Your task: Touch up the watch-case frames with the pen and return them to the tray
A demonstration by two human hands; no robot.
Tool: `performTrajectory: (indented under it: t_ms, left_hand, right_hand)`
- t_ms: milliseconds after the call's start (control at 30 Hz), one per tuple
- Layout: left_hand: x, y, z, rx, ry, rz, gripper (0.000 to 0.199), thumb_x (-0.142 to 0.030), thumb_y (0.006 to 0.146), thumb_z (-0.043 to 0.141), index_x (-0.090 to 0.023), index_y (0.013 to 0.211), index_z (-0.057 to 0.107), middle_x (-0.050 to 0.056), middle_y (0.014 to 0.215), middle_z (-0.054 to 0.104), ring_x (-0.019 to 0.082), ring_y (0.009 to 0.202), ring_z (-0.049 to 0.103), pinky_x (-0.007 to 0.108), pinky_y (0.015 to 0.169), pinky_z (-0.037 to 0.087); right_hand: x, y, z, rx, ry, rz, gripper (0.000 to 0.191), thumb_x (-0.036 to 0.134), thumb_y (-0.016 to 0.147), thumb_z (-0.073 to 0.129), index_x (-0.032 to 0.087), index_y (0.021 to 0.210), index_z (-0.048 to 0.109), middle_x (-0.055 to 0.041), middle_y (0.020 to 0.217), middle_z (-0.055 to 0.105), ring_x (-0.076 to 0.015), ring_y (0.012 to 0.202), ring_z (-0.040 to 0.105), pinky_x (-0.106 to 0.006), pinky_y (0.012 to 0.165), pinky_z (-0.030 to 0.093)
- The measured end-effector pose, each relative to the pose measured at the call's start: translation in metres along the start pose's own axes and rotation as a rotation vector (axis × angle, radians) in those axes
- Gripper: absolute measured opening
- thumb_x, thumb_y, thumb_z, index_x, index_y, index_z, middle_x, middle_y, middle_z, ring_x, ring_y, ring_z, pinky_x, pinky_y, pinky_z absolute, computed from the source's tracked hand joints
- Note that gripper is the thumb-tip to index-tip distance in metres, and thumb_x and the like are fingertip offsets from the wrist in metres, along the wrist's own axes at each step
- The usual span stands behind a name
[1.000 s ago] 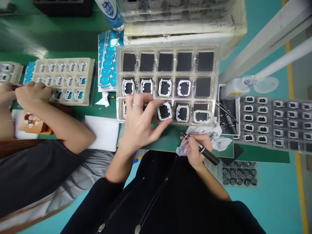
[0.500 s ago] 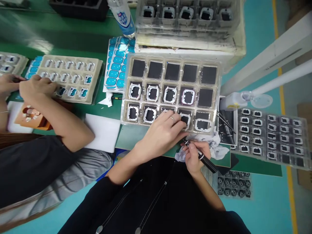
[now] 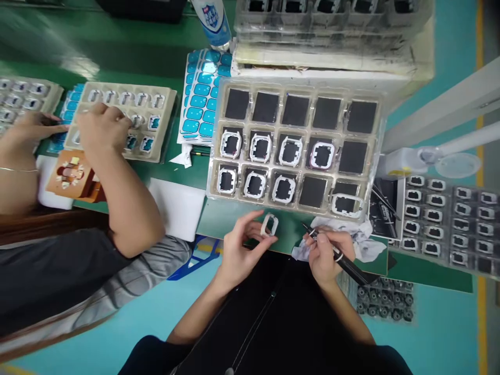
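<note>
My left hand (image 3: 244,250) pinches a white frame (image 3: 269,225) between thumb and fingers, held tilted just in front of the tray's near edge. A black marker pen (image 3: 344,260) is gripped in my right hand (image 3: 328,255), its tip pointing up and left toward the frame without touching it. Beyond both hands lies a clear plastic tray (image 3: 214,172) with dark pads in its compartments. Several white frames sit in the middle and near rows. In the near row, the fourth compartment shows only its dark pad (image 3: 313,191). Another white frame (image 3: 347,205) rests in the near right compartment.
A crumpled white cloth (image 3: 361,240) lies beside my right hand. At left, a co-worker's hands (image 3: 103,127) are over a beige tray (image 3: 166,120). Blue sticker sheets (image 3: 201,99), a bottle (image 3: 213,23) and stacked trays (image 3: 328,39) stand beyond. More trays (image 3: 449,224) are at right.
My left hand has lifted a white frame out of the near row's fourth compartment and drawn it back toward me. My right hand still holds the pen. The whole view has shifted slightly.
</note>
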State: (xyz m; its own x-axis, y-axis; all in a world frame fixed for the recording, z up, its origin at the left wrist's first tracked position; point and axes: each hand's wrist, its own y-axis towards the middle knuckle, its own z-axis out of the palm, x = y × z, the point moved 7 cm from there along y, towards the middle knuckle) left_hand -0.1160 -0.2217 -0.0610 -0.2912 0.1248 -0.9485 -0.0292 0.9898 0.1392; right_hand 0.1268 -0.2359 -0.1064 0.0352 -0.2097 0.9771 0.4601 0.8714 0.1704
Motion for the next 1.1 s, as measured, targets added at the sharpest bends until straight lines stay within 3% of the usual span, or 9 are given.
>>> performTrajectory:
  t_ms: [100, 200, 300, 400, 500, 633, 733, 867, 1100]
  left_hand:
    - [0.017, -0.006, 0.005, 0.002, 0.276, 0.060, 0.042, -0.036, 0.108, 0.089, -0.024, 0.145, 0.076, -0.001, 0.091, 0.077, 0.014, 0.074, 0.074, 0.027, 0.075, 0.065]
    - [0.019, -0.008, 0.007, -0.017, 0.491, 0.169, 0.041, -0.044, 0.108, 0.088, -0.021, 0.139, 0.077, 0.001, 0.091, 0.074, 0.018, 0.081, 0.071, 0.031, 0.077, 0.061]
    - [0.017, -0.008, 0.005, -0.014, 0.605, 0.240, 0.052, -0.061, 0.104, 0.088, -0.019, 0.131, 0.075, 0.001, 0.087, 0.067, 0.020, 0.079, 0.065, 0.032, 0.074, 0.056]
    - [0.020, -0.003, 0.002, 0.059, 0.638, 0.226, 0.072, -0.073, 0.100, 0.086, -0.019, 0.146, 0.070, 0.008, 0.106, 0.072, 0.027, 0.096, 0.070, 0.038, 0.085, 0.061]
    - [0.024, 0.004, 0.002, 0.162, 0.687, 0.210, 0.075, -0.064, 0.102, 0.088, -0.021, 0.159, 0.066, 0.017, 0.133, 0.072, 0.035, 0.118, 0.070, 0.048, 0.097, 0.065]
    - [0.020, 0.011, 0.010, 0.211, 0.543, 0.262, 0.049, -0.041, 0.104, 0.091, -0.021, 0.144, 0.071, 0.016, 0.137, 0.075, 0.034, 0.126, 0.072, 0.050, 0.107, 0.066]
    - [0.018, 0.011, 0.020, 0.216, 0.365, 0.248, 0.040, -0.029, 0.106, 0.089, -0.022, 0.140, 0.070, 0.009, 0.122, 0.082, 0.026, 0.112, 0.080, 0.040, 0.099, 0.068]
    - [0.019, 0.010, 0.032, 0.226, 0.260, 0.213, 0.035, -0.024, 0.106, 0.086, -0.022, 0.138, 0.072, 0.001, 0.097, 0.081, 0.017, 0.081, 0.079, 0.028, 0.079, 0.066]
    - [0.019, 0.013, 0.033, 0.217, 0.215, 0.204, 0.034, -0.025, 0.105, 0.089, -0.023, 0.137, 0.078, 0.004, 0.106, 0.088, 0.016, 0.084, 0.083, 0.027, 0.084, 0.071]
  right_hand:
    - [0.002, 0.001, 0.001, -0.011, 0.009, -0.007, 0.020, 0.040, 0.105, 0.084, 0.029, 0.098, 0.069, 0.0075, 0.068, 0.072, -0.0190, 0.058, 0.074, -0.038, 0.064, 0.067]
    - [0.003, 0.001, 0.001, -0.017, -0.004, 0.006, 0.021, 0.041, 0.104, 0.085, 0.029, 0.099, 0.069, 0.0064, 0.070, 0.073, -0.0197, 0.058, 0.075, -0.037, 0.060, 0.066]
    - [0.003, 0.001, 0.001, -0.020, -0.012, 0.032, 0.020, 0.041, 0.103, 0.086, 0.029, 0.101, 0.070, 0.0059, 0.076, 0.075, -0.0186, 0.058, 0.075, -0.035, 0.055, 0.065]
    - [0.006, 0.002, 0.003, 0.000, -0.015, 0.015, 0.020, 0.041, 0.104, 0.085, 0.029, 0.101, 0.070, 0.0061, 0.073, 0.074, -0.0194, 0.058, 0.076, -0.036, 0.056, 0.066]
    - [0.009, 0.002, 0.007, 0.053, -0.041, -0.013, 0.014, 0.038, 0.106, 0.083, 0.030, 0.104, 0.072, 0.0040, 0.077, 0.078, -0.0202, 0.062, 0.078, -0.040, 0.062, 0.070]
    - [0.015, 0.000, 0.018, 0.226, -0.177, -0.059, 0.010, 0.032, 0.106, 0.083, 0.030, 0.110, 0.074, 0.0006, 0.082, 0.085, -0.0286, 0.089, 0.092, -0.047, 0.080, 0.078]
    - [0.025, 0.001, 0.029, 0.360, -0.259, -0.135, 0.010, 0.024, 0.104, 0.084, 0.029, 0.107, 0.075, -0.0020, 0.087, 0.088, -0.0344, 0.108, 0.093, -0.053, 0.094, 0.079]
    - [0.038, 0.005, 0.036, 0.386, -0.327, -0.241, 0.019, 0.012, 0.098, 0.085, 0.028, 0.105, 0.078, -0.0028, 0.093, 0.090, -0.0325, 0.101, 0.094, -0.045, 0.090, 0.079]
    - [0.041, 0.006, 0.039, 0.362, -0.384, -0.288, 0.019, 0.011, 0.098, 0.083, 0.027, 0.105, 0.078, -0.0027, 0.096, 0.091, -0.0310, 0.097, 0.094, -0.043, 0.090, 0.080]
